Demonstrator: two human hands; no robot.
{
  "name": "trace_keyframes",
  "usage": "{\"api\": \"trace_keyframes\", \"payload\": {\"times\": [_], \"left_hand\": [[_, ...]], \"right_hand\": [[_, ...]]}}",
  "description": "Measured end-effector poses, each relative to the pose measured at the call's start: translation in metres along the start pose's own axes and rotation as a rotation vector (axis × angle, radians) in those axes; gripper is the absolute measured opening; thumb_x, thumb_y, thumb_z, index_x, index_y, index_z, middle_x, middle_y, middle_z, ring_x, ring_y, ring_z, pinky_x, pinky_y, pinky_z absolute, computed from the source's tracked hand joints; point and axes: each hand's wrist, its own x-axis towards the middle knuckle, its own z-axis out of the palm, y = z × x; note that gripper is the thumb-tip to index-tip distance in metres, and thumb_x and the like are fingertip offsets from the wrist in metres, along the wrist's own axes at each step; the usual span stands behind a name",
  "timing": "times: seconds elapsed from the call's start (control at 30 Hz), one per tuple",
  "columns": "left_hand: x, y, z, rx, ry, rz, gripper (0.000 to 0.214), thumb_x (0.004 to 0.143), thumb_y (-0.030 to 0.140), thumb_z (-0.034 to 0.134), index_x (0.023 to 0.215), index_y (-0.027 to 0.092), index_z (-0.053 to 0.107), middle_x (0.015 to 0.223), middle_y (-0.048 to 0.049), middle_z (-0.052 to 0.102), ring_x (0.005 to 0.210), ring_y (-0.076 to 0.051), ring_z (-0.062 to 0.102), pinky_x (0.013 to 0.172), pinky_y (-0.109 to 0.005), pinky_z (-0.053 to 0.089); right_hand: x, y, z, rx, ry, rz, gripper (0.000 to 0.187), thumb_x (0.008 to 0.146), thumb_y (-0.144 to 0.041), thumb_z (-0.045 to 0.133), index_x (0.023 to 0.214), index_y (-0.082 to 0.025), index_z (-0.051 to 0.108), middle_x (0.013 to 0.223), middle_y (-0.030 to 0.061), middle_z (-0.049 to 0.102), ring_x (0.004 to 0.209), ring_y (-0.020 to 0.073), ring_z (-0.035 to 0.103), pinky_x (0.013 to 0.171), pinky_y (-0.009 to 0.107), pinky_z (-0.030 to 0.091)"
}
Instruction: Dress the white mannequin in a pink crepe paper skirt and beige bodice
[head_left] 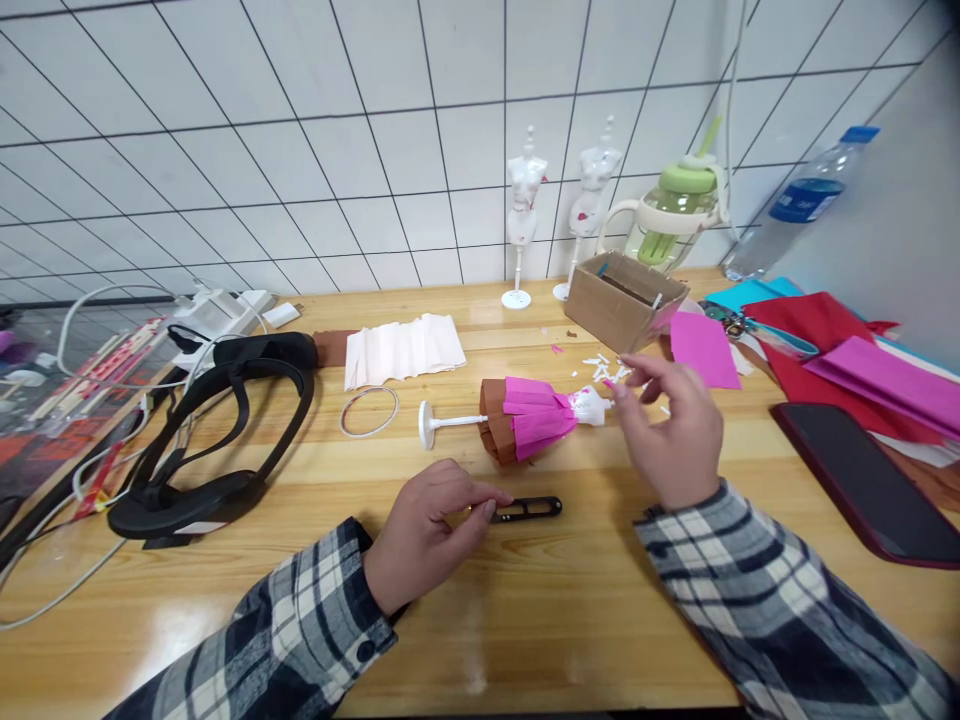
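My left hand (427, 530) rests on the wooden table (480, 620), fingers pinched on the end of a small black tool (529, 509) that looks like a folded pair of scissors. My right hand (664, 425) hovers with curled fingers, its fingertips pinched close to the top of a small white mannequin (517, 415). The mannequin lies on its side, dressed in a pink and brown pleated paper skirt. White paper scraps (604, 370) lie just behind the right hand. Whether the right fingertips hold a scrap is unclear.
A black headset (217, 440), a wire ring (369, 411) and folded cream paper (405, 349) lie to the left. Two upright mannequins (523, 215), a cardboard box (622, 297), a green jug (675, 215) and a bottle (802, 205) stand at the back. Coloured paper sheets (862, 360) and a phone (870, 480) lie right.
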Motion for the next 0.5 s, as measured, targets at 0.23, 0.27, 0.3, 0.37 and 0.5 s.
{"api": "trace_keyframes", "payload": {"times": [0.23, 0.27, 0.3, 0.37, 0.5], "left_hand": [[0.0, -0.001, 0.002, 0.023, 0.013, 0.0, 0.017, 0.088, 0.016, 0.057, 0.091, 0.02, 0.073, 0.069, -0.0015, 0.065, 0.067, -0.013, 0.058, 0.063, -0.024, 0.044], [0.0, -0.001, 0.003, 0.027, 0.01, 0.003, 0.016, 0.088, 0.016, 0.058, 0.091, 0.02, 0.073, 0.07, -0.0016, 0.065, 0.068, -0.013, 0.058, 0.063, -0.024, 0.044], [0.0, -0.002, 0.003, 0.029, 0.006, 0.01, 0.016, 0.088, 0.015, 0.058, 0.09, 0.019, 0.073, 0.07, -0.0017, 0.065, 0.068, -0.013, 0.058, 0.063, -0.024, 0.043], [0.0, -0.003, 0.004, 0.034, 0.0, 0.031, 0.015, 0.087, 0.015, 0.058, 0.09, 0.019, 0.072, 0.069, -0.0016, 0.064, 0.067, -0.013, 0.057, 0.063, -0.024, 0.043], [0.0, -0.004, 0.004, 0.071, -0.002, 0.076, 0.016, 0.087, 0.014, 0.057, 0.093, 0.018, 0.072, 0.068, -0.0017, 0.063, 0.067, -0.013, 0.056, 0.061, -0.025, 0.042]], "right_hand": [[-0.043, -0.063, 0.005, 0.398, -0.419, -0.19, 0.013, 0.085, -0.027, 0.064, 0.096, -0.024, 0.069, 0.085, 0.0039, 0.067, 0.082, 0.02, 0.061, 0.075, 0.036, 0.047], [-0.047, -0.066, 0.007, 0.42, -0.462, -0.172, 0.014, 0.084, -0.027, 0.065, 0.096, -0.023, 0.069, 0.086, 0.0042, 0.067, 0.082, 0.0201, 0.06, 0.075, 0.036, 0.047], [-0.05, -0.067, 0.008, 0.435, -0.493, -0.15, 0.013, 0.084, -0.027, 0.066, 0.096, -0.023, 0.07, 0.086, 0.0042, 0.067, 0.082, 0.02, 0.06, 0.075, 0.036, 0.047], [-0.053, -0.068, 0.011, 0.457, -0.529, -0.089, 0.011, 0.084, -0.025, 0.067, 0.093, -0.022, 0.07, 0.085, 0.0035, 0.066, 0.082, 0.0191, 0.06, 0.075, 0.035, 0.047], [-0.056, -0.069, 0.012, 0.482, -0.5, -0.047, 0.002, 0.084, -0.022, 0.067, 0.083, -0.023, 0.069, 0.08, 0.0013, 0.065, 0.08, 0.0173, 0.059, 0.075, 0.033, 0.045]]}}
